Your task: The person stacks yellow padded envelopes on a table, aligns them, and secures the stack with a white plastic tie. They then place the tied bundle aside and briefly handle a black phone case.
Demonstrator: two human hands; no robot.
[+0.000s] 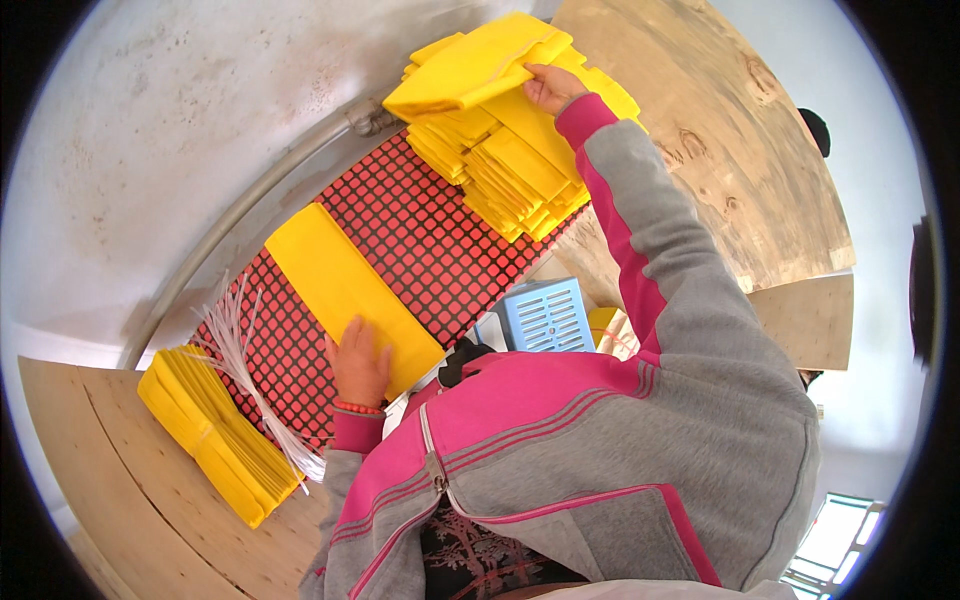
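Observation:
My left hand point(360, 368) lies with its fingers outstretched on the near end of a folded yellow fabric strip point(345, 285). The strip rests flat across a red and black checked mat point(385, 200). Up at the far side, my right hand point(553, 88) pinches the edge of a folded yellow cloth piece point(475, 68), lifted at the top of a heap. Beneath it spreads a large pile of folded yellow pieces point(515, 180), stacked in several bundles. The thumb shows on top of the cloth; the other fingertips are partly hidden.
At the left, a bundle of yellow pieces point(215, 435) lies on wooden boards point(110, 440) beside loose white ties point(245, 365). A light blue slotted plastic basket point(548, 315) stands near my body. A pipe point(235, 220) runs along the stained wall; a wooden tabletop point(740, 140) extends right.

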